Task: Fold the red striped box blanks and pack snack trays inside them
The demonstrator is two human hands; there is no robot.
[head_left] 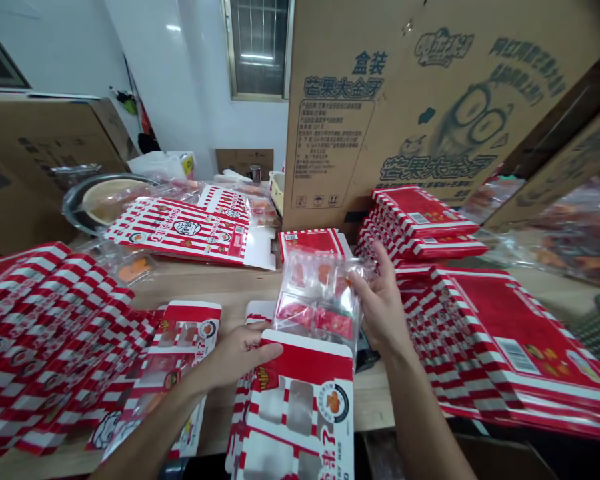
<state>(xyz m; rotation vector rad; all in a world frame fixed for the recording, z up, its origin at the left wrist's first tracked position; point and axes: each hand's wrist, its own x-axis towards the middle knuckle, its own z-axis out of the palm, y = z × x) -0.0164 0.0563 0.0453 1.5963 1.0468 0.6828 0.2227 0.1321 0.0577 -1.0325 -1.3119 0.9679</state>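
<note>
Clear plastic bag (317, 293) full of small red and orange packs sits in the right hand (380, 303). From my far-off seat, I see that hand's fingers curl around the side of the bag and hold it up. The left hand (235, 357) lies flat, with its fingers close together, pressing on a flat red and white striped card box (300, 400). The bag is right over that box, at its white top edge. Under them is a pale wooden table (375, 400). To the left, a long pile of flat striped red and white card boxes (45, 333) fans out. To the right lies a wide pile of flat red card boxes (500, 340), with a neat red stack (420, 223) behind it. Farther back, one more striped card box (180, 230) lies beside a round dark bowl (73, 207). A huge brown cardboard carton (380, 113) with blue print stands at the back, next to a small window (257, 47).
</note>
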